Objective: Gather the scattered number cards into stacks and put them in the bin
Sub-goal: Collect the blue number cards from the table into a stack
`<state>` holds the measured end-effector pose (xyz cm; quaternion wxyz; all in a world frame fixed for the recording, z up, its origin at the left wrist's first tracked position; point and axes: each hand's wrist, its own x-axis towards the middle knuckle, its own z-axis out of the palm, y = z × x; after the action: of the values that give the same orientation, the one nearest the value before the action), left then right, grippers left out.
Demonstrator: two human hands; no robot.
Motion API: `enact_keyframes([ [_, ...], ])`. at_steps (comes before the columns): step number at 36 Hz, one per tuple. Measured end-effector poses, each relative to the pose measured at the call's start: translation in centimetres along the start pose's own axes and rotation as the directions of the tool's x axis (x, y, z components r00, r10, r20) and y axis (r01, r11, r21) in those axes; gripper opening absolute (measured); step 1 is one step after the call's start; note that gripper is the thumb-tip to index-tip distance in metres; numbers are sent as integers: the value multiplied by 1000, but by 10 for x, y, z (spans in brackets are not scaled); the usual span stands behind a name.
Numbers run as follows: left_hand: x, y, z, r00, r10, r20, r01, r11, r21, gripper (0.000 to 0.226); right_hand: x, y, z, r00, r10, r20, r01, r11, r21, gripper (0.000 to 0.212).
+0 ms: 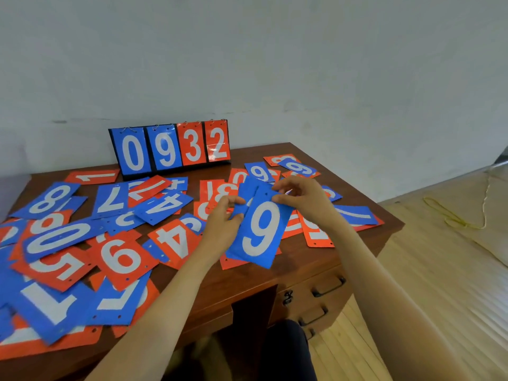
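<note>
Several blue and red number cards [121,257] lie scattered over the brown wooden desk [275,273]. Above the desk's middle I hold a small stack of blue cards [261,232], with a white 9 on top. My left hand [222,218] grips the stack's left edge. My right hand [302,199] pinches its far top corner. More loose cards [316,232] lie under and behind the stack. No bin is in view.
A flip scoreboard [170,149] showing 0 9 3 2 stands at the desk's back against the grey wall. Drawers with dark handles [327,290] are on the desk's front right. A yellow cord [456,218] lies on the floor to the right.
</note>
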<state>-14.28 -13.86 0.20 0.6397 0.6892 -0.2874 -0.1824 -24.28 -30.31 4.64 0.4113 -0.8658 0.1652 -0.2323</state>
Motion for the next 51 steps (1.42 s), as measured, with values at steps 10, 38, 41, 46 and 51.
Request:
enact_keyframes([
  [10, 2, -11, 46, 996, 7, 88, -5, 999, -31, 20, -8, 29, 6, 964, -44, -261, -8, 981, -196, 15],
  [38, 39, -44, 83, 992, -126, -11, 126, 992, -6, 20, 33, 183, -65, 856, 517, -5, -356, 583, -731, 74],
  [41, 38, -44, 82, 993, -119, -14, 119, 993, -8, 21, 32, 176, -60, 904, 426, -33, -293, 562, -774, 48],
  [46, 36, -41, 78, 994, -103, -26, 103, 995, 13, 24, 29, 158, -63, 954, 280, -108, -241, 498, -833, 28],
  [51, 33, -36, 71, 993, -96, -70, 97, 995, 7, 20, 24, 125, -72, 980, 83, -178, -197, 388, -901, 19],
])
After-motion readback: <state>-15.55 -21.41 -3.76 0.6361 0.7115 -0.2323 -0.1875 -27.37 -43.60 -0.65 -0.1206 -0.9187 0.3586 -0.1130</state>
